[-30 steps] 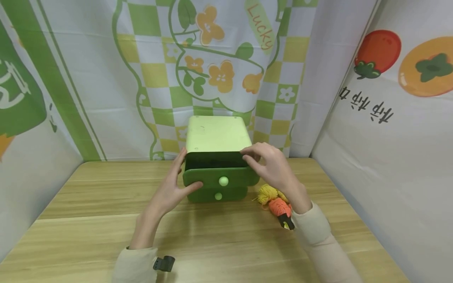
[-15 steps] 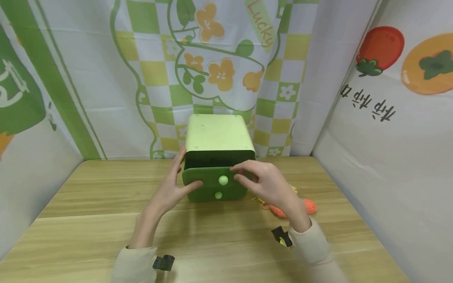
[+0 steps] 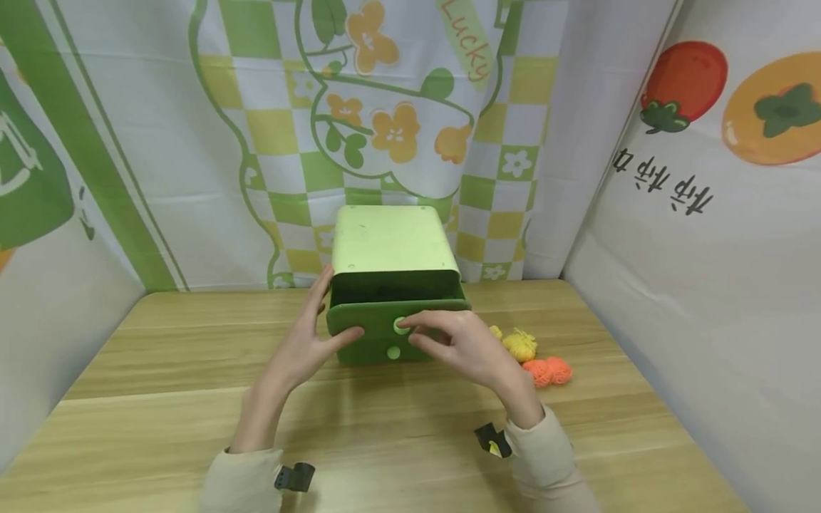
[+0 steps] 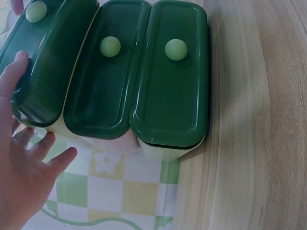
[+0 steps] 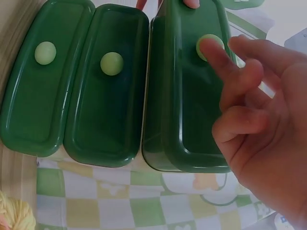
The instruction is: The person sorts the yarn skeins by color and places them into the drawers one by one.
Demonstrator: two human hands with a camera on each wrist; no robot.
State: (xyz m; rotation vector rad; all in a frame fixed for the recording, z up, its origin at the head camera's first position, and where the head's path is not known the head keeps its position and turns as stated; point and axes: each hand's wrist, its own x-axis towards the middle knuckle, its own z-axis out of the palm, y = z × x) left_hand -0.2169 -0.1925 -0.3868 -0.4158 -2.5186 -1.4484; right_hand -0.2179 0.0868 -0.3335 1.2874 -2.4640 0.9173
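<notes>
A small cabinet (image 3: 393, 242) with a light-green shell stands at the middle back, its three dark-green drawers stacked. The top drawer (image 3: 368, 315) is pulled partly out; the two below sit closed. My left hand (image 3: 300, 354) lies along the cabinet's left side, fingers extended, with the thumb at the top drawer's front. In the right wrist view, the index finger of my right hand (image 5: 268, 110) touches the top drawer's round knob (image 5: 214, 40). The thumb is apart from that knob, and the other fingers are bent. The drawer's inside looks dark.
Yellow yarn (image 3: 521, 345) and orange yarn (image 3: 549, 371) lie on the wooden table (image 3: 410, 442) right of the cabinet. A printed cloth (image 3: 282, 128) hangs close behind it. Black wrist straps (image 3: 296, 477) show at both sleeves.
My right hand has come down and left from the cabinet's upper right corner to the top drawer's knob, uncovering more yarn. My left hand keeps its place, and the drawer's opening looks about the same.
</notes>
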